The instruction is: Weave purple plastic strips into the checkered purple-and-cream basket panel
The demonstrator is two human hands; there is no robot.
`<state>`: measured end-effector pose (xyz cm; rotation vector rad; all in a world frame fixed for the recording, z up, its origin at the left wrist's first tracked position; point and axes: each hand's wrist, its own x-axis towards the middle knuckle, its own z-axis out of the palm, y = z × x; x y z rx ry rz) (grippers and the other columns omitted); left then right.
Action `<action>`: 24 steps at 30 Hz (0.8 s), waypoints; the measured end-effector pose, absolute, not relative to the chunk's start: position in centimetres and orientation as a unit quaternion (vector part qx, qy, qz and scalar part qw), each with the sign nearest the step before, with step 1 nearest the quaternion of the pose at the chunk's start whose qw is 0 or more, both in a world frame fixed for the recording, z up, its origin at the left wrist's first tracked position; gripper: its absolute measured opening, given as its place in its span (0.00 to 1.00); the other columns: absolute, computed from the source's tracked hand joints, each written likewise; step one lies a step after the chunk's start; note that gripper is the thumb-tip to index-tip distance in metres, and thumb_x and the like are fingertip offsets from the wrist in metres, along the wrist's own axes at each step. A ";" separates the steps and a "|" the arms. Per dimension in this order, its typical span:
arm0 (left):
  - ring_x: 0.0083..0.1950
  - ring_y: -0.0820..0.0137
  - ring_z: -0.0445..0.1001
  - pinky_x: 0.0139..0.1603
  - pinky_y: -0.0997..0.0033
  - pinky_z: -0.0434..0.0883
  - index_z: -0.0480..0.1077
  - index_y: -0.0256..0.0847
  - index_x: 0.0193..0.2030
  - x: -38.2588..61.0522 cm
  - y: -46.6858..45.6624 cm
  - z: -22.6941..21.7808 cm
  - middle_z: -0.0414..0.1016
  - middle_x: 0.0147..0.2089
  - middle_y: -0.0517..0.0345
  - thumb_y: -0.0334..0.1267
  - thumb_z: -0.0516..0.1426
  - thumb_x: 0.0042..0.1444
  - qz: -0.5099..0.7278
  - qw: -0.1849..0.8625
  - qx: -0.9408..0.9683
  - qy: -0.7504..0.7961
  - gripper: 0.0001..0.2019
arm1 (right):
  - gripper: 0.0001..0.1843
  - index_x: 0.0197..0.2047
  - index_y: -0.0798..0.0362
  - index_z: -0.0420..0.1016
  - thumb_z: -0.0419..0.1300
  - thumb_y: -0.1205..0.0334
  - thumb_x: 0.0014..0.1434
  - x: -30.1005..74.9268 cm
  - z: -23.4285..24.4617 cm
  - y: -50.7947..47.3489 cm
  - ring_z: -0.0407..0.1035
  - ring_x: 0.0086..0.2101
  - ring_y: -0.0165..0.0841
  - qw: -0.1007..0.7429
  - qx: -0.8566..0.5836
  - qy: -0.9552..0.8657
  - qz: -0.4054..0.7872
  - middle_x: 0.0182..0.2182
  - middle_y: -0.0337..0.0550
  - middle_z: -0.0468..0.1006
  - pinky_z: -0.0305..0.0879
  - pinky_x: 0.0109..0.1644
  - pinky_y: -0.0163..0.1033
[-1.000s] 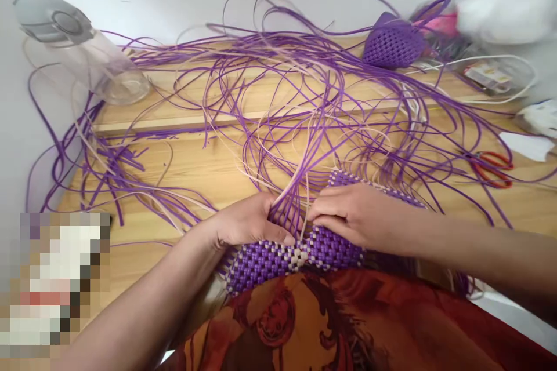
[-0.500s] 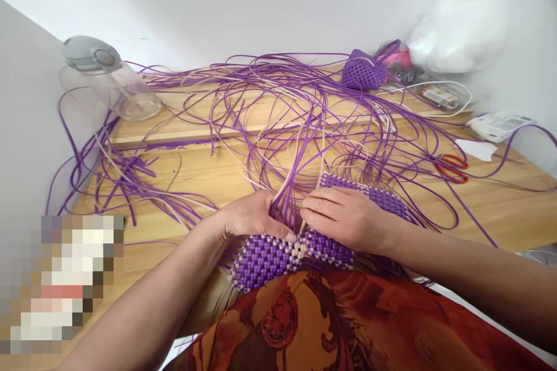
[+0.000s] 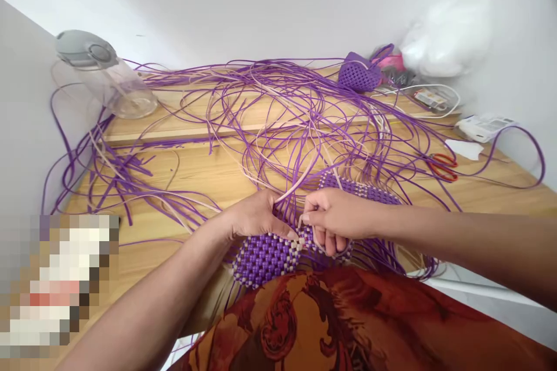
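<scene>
A purple and cream woven piece [image 3: 263, 258] lies at the table's near edge, against my patterned clothing. My left hand [image 3: 261, 217] grips its upper edge, thumb pressed on top beside a cream patch, with loose strips rising past the fingers. Just to the right, my right hand [image 3: 333, 217] is closed, thumb and forefinger pinching a cream strip [image 3: 300, 221] at the weave. The other fingers curl over the right part of the piece and hide some of it. Another woven section [image 3: 359, 188] shows behind my right hand.
Long purple and cream strips [image 3: 278, 104] tangle across the wooden table [image 3: 183, 162]. A clear jug [image 3: 130, 93] with a grey lid stands back left. Far right are a small purple woven basket [image 3: 359, 74], orange-handled scissors [image 3: 444, 167] and a white packet [image 3: 485, 126]. Short cut strips lie left.
My right hand has gone from lying flat over the weave to pinching a cream strip, its fingers curled. My left hand keeps its hold. The whole view has shifted slightly.
</scene>
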<state>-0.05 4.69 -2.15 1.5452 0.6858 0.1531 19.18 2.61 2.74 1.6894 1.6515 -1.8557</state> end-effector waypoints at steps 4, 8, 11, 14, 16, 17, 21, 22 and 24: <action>0.38 0.60 0.75 0.36 0.68 0.67 0.73 0.39 0.37 -0.1 4.3 -1.3 0.76 0.34 0.54 0.54 0.64 0.42 0.010 0.436 0.789 0.433 0.22 | 0.03 0.35 0.54 0.58 0.48 0.65 0.62 19.0 0.9 2.2 0.70 0.17 0.29 0.030 0.571 0.549 -0.609 0.19 0.36 0.72 0.62 0.15 0.28; 0.42 0.54 0.74 0.39 0.64 0.67 0.66 0.38 0.46 0.5 3.1 -0.4 0.75 0.39 0.49 0.54 0.67 0.35 -0.024 0.205 0.806 0.555 0.33 | 0.05 0.37 0.53 0.60 0.48 0.61 0.62 19.3 -1.2 1.4 0.71 0.18 0.29 -0.027 0.559 0.593 -0.579 0.21 0.35 0.73 0.63 0.16 0.28; 0.49 0.55 0.70 0.46 0.62 0.67 0.64 0.37 0.47 0.8 2.6 0.4 0.72 0.45 0.47 0.50 0.69 0.35 0.038 0.113 0.829 0.546 0.34 | 0.06 0.37 0.52 0.61 0.48 0.60 0.62 19.6 -1.6 0.8 0.71 0.17 0.28 -0.047 0.560 0.607 -0.562 0.21 0.35 0.73 0.63 0.16 0.28; 0.49 0.58 0.69 0.50 0.62 0.64 0.67 0.40 0.41 0.6 2.5 1.3 0.73 0.44 0.51 0.50 0.64 0.46 0.065 0.121 0.869 0.476 0.21 | 0.07 0.36 0.53 0.61 0.47 0.59 0.62 19.8 -1.1 0.4 0.70 0.17 0.27 -0.072 0.559 0.626 -0.540 0.21 0.35 0.74 0.60 0.16 0.26; 0.47 0.59 0.70 0.48 0.62 0.64 0.69 0.41 0.39 0.3 2.4 1.8 0.74 0.40 0.52 0.54 0.60 0.49 0.026 0.157 0.876 0.456 0.19 | 0.08 0.35 0.53 0.62 0.47 0.58 0.62 20.0 -0.5 0.1 0.70 0.18 0.27 -0.086 0.554 0.636 -0.531 0.22 0.35 0.74 0.60 0.17 0.26; 0.46 0.57 0.70 0.47 0.60 0.64 0.69 0.40 0.40 0.2 2.3 2.0 0.75 0.39 0.51 0.57 0.59 0.49 0.003 0.156 0.871 0.466 0.21 | 0.09 0.35 0.52 0.62 0.47 0.58 0.62 20.0 -0.2 0.0 0.71 0.18 0.26 -0.091 0.551 0.641 -0.527 0.22 0.35 0.75 0.60 0.17 0.26; 0.48 0.50 0.69 0.48 0.54 0.64 0.69 0.36 0.43 -0.1 2.0 2.0 0.74 0.41 0.44 0.65 0.57 0.43 -0.045 0.102 0.851 0.513 0.32 | 0.10 0.34 0.53 0.63 0.48 0.56 0.62 20.3 0.7 -0.6 0.70 0.18 0.26 -0.112 0.542 0.662 -0.506 0.23 0.36 0.75 0.61 0.19 0.27; 0.49 0.50 0.69 0.48 0.54 0.64 0.69 0.36 0.46 -0.2 1.9 1.9 0.74 0.43 0.43 0.66 0.57 0.43 -0.045 0.112 0.857 0.502 0.34 | 0.11 0.34 0.53 0.63 0.48 0.56 0.62 20.3 0.8 -0.8 0.70 0.18 0.26 -0.118 0.540 0.663 -0.504 0.23 0.36 0.75 0.62 0.20 0.28; 0.51 0.51 0.68 0.50 0.55 0.65 0.67 0.36 0.52 -0.2 2.0 1.6 0.72 0.46 0.42 0.66 0.58 0.42 -0.033 0.145 0.867 0.475 0.39 | 0.11 0.34 0.53 0.63 0.48 0.56 0.63 20.4 0.8 -1.0 0.70 0.18 0.26 -0.130 0.539 0.661 -0.506 0.23 0.36 0.75 0.62 0.20 0.28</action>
